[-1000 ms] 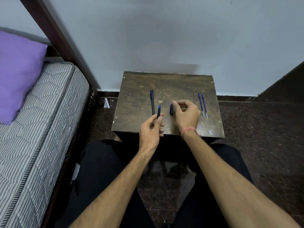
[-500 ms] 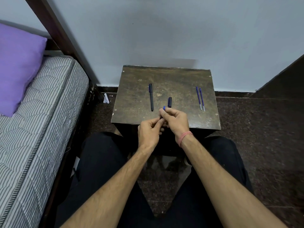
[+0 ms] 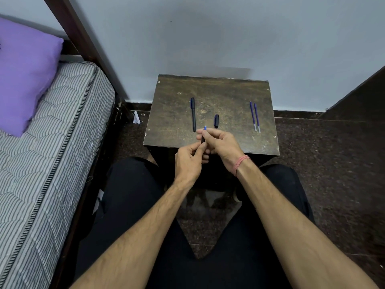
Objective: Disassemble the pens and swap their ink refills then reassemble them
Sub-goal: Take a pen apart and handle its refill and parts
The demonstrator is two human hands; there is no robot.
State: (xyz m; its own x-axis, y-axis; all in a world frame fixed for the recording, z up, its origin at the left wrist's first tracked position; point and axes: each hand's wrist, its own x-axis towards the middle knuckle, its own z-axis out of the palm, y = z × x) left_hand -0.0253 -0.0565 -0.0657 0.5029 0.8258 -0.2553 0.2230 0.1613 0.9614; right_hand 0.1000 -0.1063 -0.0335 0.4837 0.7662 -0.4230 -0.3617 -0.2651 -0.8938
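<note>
Both hands meet over the front edge of a small dark wooden table (image 3: 229, 94). My left hand (image 3: 188, 161) and my right hand (image 3: 220, 144) pinch a dark pen barrel (image 3: 203, 137) with a blue tip pointing away from me. A capped dark pen (image 3: 193, 114) lies on the table to the left. A loose pen cap (image 3: 216, 121) lies just beyond my right fingers. Two blue ink refills (image 3: 255, 119) lie side by side at the right of the table.
A bed with a striped mattress (image 3: 41, 155) and a purple pillow (image 3: 23, 76) stands to the left, with a dark bedpost (image 3: 83, 38). The wall is right behind the table. Dark speckled floor (image 3: 333, 163) lies to the right. My legs in black trousers are below.
My right hand left the cap lying on the table and came back toward me to join my left hand on the pen barrel.
</note>
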